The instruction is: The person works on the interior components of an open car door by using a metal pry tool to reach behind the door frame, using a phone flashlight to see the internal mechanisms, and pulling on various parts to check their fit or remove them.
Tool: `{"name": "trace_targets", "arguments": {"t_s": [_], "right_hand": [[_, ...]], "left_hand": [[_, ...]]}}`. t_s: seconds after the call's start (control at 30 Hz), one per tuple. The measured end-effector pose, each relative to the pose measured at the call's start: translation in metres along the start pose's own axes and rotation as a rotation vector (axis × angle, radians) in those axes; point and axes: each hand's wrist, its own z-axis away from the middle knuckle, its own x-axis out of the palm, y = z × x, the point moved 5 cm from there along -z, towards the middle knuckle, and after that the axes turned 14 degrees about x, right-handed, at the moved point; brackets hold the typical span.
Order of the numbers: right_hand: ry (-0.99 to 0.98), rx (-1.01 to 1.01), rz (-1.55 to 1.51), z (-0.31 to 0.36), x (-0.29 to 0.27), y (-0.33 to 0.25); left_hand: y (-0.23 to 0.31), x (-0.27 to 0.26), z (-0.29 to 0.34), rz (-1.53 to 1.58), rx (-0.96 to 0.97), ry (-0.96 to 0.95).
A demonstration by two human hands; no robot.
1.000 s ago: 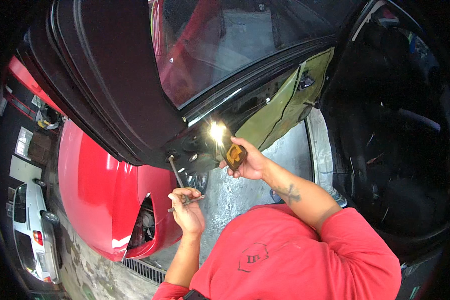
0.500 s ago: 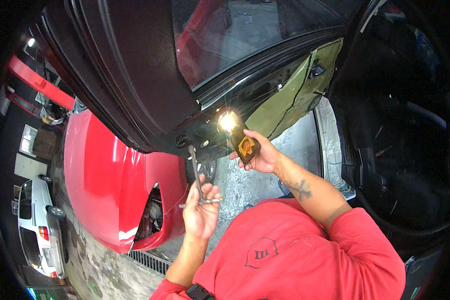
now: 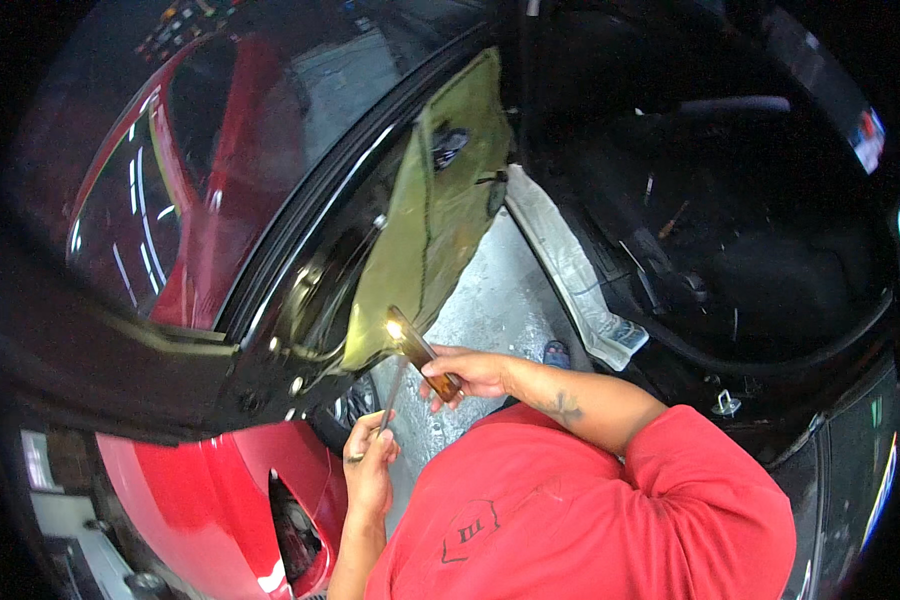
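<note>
1. Ahead of the left hand [image 3: 370, 472], the shaft of a T-handle wrench [image 3: 393, 395] points upward, leaning slightly right. The fingers and thumb are closed around the tool. A short metal end protrudes at the left side of this grip.
2. To the right of and slightly beyond the left-hand grip, the right hand [image 3: 475, 375] clasps a phone-shaped handheld light [image 3: 428, 364]. The thumb lies along its near part; the fingers wrap beneath.
3. At the far end of the right-hand grip, the lamp is lit. The wrench tip lies just beside this end; contact between the two cannot be determined.
4. Directly beyond both grips, a yellow-green lining sheet [image 3: 415, 235] hangs on the inner side of a black car door [image 3: 315, 300]. The lit end is at the sheet's lower edge.
5. Farther ahead and left of both grips, the door window [image 3: 340, 95] shows red bodywork in its glass.
6. Just left of the left-hand grip, a wheel [image 3: 338, 418] is partly visible. Nearer and farther left is a red car [image 3: 185, 500] with a dark opening [image 3: 292, 530] at its front.
7. Right of and beyond the right-hand grip, a pale covering [image 3: 565, 275] runs along the cabin edge; a sandal [image 3: 557, 352] is near its lower end.
</note>
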Motion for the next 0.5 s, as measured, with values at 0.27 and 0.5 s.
{"name": "trace_targets", "arguments": {"t_s": [0.27, 0.5], "right_hand": [[0.48, 0.202, -0.385, 0.064, -0.163, 0.085], [0.538, 0.03, -0.781, 0.121, -0.258, 0.11]], "left_hand": [[-0.09, 0.175, -0.141, -0.26, -0.245, -0.41], [-0.247, 0.384, -0.267, -0.313, -0.621, -0.593]]}}
